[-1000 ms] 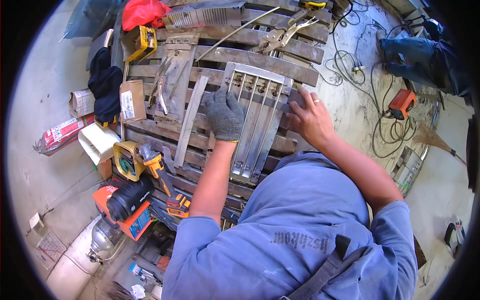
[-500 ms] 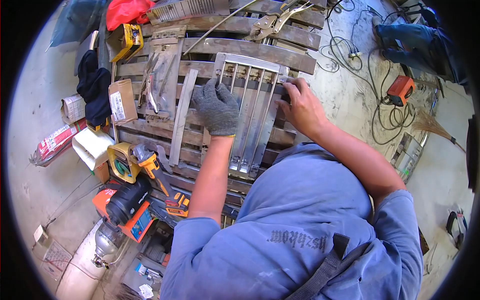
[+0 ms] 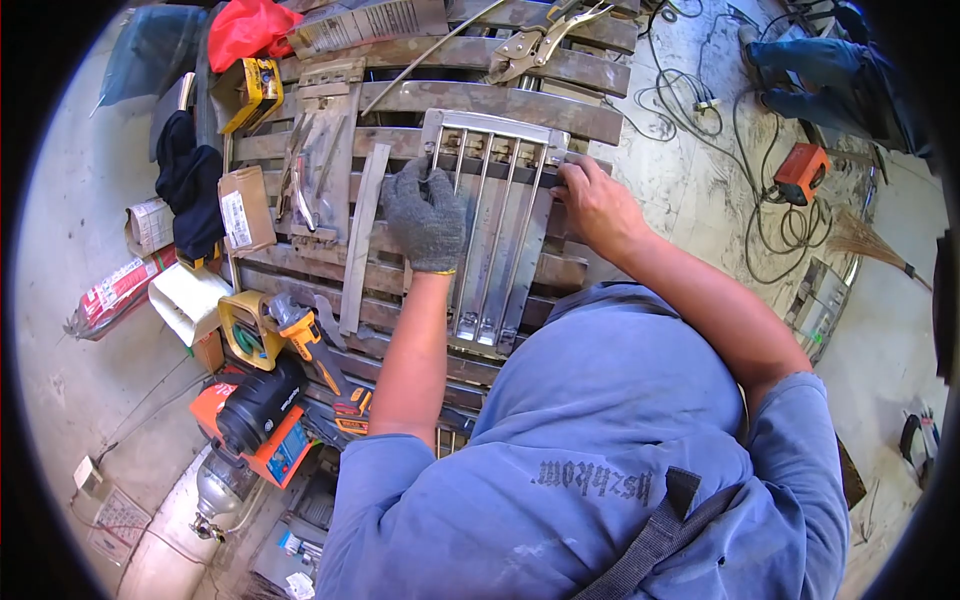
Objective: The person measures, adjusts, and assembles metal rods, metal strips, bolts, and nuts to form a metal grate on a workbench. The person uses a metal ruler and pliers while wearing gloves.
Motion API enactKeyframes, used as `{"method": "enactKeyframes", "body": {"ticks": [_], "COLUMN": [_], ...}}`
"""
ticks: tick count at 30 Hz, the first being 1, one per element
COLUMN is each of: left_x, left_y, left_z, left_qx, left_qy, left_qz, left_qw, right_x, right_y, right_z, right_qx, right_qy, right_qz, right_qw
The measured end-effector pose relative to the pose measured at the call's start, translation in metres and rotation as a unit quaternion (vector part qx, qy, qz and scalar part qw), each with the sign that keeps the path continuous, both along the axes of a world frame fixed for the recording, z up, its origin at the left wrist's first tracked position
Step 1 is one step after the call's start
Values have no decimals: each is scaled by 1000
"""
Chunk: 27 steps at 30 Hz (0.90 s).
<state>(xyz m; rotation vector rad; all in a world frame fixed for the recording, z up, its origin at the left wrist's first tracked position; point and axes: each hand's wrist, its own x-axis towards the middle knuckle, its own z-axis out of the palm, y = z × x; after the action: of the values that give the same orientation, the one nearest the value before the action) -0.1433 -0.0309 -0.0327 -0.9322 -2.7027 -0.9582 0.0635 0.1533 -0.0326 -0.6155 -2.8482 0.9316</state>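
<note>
Left hand [image 3: 425, 215], gloved, sits palm-down on the upper left of the grille [image 3: 505, 255], fingers curled over the bars; can't tell if it's actually gripping. Right hand [image 3: 592, 200], bare, is closed on the upper-right edge. Grille lies flat on the slatted bench [image 3: 500, 97], centre frame; likely risk: grille skids across the slats and its raw steel edge cuts the bare hand.

Steel grille [image 3: 495, 235]: bare metal, dull sheen, smooth bars | glove [image 3: 430, 240] on left hand [image 3: 425, 212]: grey knitted cloth, matt | counter [image 3: 560, 112]: rough, rust-brown slats | shirt [image 3: 600, 430]: blue cloth, matt | floor [image 3: 680, 205]: stained matt concrete
</note>
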Motion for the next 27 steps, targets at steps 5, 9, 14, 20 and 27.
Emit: {"method": "enactKeyframes", "body": {"ticks": [5, 9, 14, 20, 27], "left_x": [-4, -5, -6, -7, -9], "left_y": [-3, -3, -2, -3, -6], "left_z": [-1, -1, 1, 4, -1], "left_qx": [-11, -13, 11, 15, -14], "left_qy": [-20, -49, -101, -114, -94], "left_qz": [-9, 5, 18, 7, 7], "left_qw": [1000, 999, 995, 993, 995], "right_x": [-1, 1, 0, 1, -1], "right_y": [0, -2, -3, -2, -1], "right_z": [3, 3, 3, -4, 2], "right_qx": [23, 55, 48, 40, 19], "right_qy": [-10, -24, -4, 18, 4], "right_qz": [16, 30, 13, 6, -5], "right_qw": [1000, 998, 999, 999, 1000]}}
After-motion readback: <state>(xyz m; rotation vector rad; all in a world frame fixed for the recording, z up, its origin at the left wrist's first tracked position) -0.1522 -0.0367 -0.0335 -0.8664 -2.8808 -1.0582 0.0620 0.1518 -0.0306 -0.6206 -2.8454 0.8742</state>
